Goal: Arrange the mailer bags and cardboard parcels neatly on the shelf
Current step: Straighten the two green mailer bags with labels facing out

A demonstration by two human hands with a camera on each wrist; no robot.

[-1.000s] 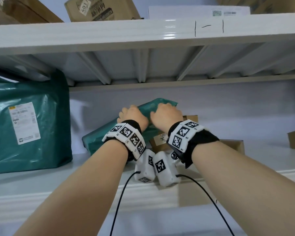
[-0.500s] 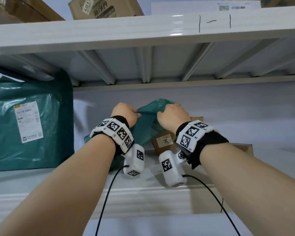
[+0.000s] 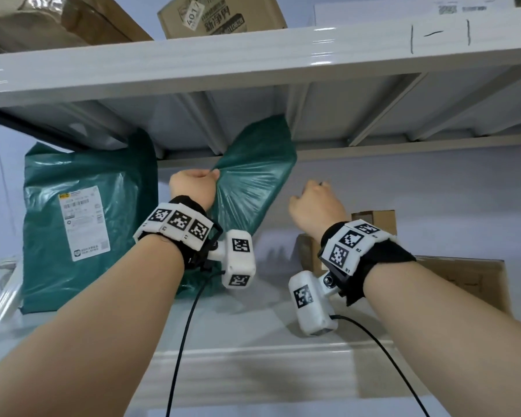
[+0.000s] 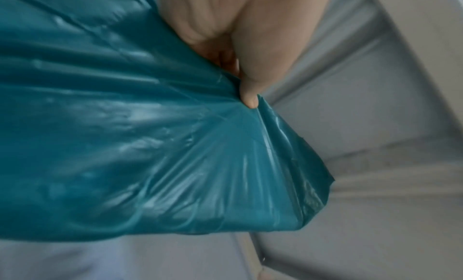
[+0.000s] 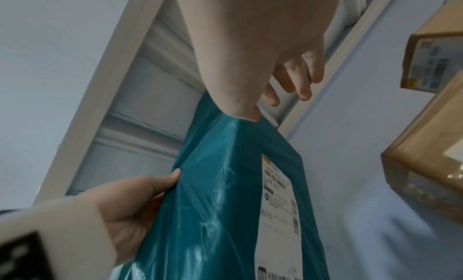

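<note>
My left hand (image 3: 203, 177) grips the left edge of a green mailer bag (image 3: 253, 188) and holds it upright above the shelf (image 3: 253, 323), its top corner near the underside of the shelf above. In the left wrist view the thumb (image 4: 248, 98) pinches the crumpled green plastic (image 4: 125, 145). A white label shows on the bag (image 5: 225, 205) in the right wrist view. My right hand (image 3: 313, 194) hovers just right of the bag, fingers (image 5: 304, 86) loosely spread and holding nothing. Behind it sit a small cardboard parcel (image 3: 376, 221) and a flat cardboard parcel (image 3: 463, 278).
A large green mailer bag (image 3: 88, 224) with a white label stands upright at the left of the shelf. The upper shelf (image 3: 253, 58) hangs close overhead and carries cardboard boxes (image 3: 220, 16) and a white box (image 3: 403, 10). The shelf's front edge (image 3: 253, 365) runs below my wrists.
The green bag, which lay tilted against the cardboard parcel under both hands, has been raised upright and shifted left by my left hand. My right hand has let go of it.
</note>
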